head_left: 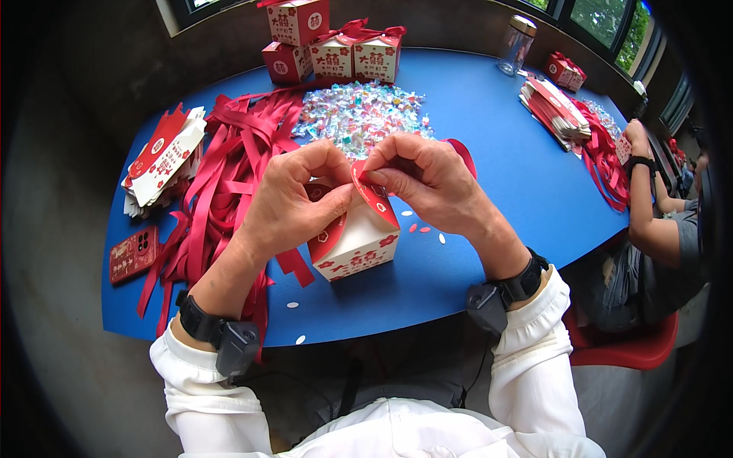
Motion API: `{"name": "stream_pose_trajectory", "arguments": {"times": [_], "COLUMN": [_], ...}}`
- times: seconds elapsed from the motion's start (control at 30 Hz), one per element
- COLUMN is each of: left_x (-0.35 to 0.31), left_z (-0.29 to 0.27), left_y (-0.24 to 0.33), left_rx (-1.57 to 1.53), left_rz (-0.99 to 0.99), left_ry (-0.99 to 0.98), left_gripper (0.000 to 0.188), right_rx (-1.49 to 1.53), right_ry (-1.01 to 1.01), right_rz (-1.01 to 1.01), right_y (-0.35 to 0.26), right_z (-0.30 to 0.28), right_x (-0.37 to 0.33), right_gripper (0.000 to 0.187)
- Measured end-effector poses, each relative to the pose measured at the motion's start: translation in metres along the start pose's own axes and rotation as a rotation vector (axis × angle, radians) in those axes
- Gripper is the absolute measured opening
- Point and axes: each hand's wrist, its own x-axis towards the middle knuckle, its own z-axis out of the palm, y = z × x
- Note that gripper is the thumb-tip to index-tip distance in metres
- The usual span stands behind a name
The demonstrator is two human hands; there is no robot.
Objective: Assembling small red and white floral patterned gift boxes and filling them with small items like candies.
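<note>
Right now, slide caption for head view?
Left hand and right hand grip the curved red top of a white cardboard box on a blue table.

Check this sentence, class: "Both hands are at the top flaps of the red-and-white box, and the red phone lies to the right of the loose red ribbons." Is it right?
Not quite: the red phone lies to the left of the loose red ribbons, as the head view shows. The left hand and right hand are indeed at the top flaps of the red-and-white box.
</note>
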Motion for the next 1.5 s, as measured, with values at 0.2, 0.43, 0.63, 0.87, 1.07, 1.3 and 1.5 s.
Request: {"name": "stream_pose_trajectory", "arguments": {"times": [0.2,0.43,0.63,0.87,1.07,1.3,1.5], "left_x": [0.000,0.001,0.001,0.001,-0.001,-0.001,-0.001], "left_z": [-0.001,-0.004,-0.004,-0.002,0.000,0.002,0.004], "left_y": [-0.001,-0.001,-0.007,-0.006,-0.007,-0.001,-0.002], "left_rx": [-0.010,0.069,0.062,0.046,0.076,0.109,0.114], "left_rz": [0.032,0.078,0.103,0.098,0.123,0.126,0.143], "left_ry": [0.001,-0.010,0.004,0.002,0.015,0.044,0.059], "left_gripper": [0.011,0.011,0.012,0.009,0.006,0.007,0.005], "right_rx": [-0.002,-0.119,-0.171,-0.310,-0.327,-0.306,-0.308], "right_ry": [-0.022,-0.033,-0.018,-0.024,-0.025,-0.023,-0.030], "right_rz": [-0.053,-0.144,-0.195,-0.267,-0.275,-0.242,-0.228], "right_y": [0.000,-0.001,-0.003,-0.005,-0.005,-0.005,-0.006], "right_z": [-0.003,-0.007,-0.005,-0.006,-0.004,-0.005,-0.004], "right_x": [0.001,0.003,0.003,0.003,0.002,0.002,0.002], "right_gripper": [0.008,0.010,0.010,0.011,0.013,0.014,0.013]}}
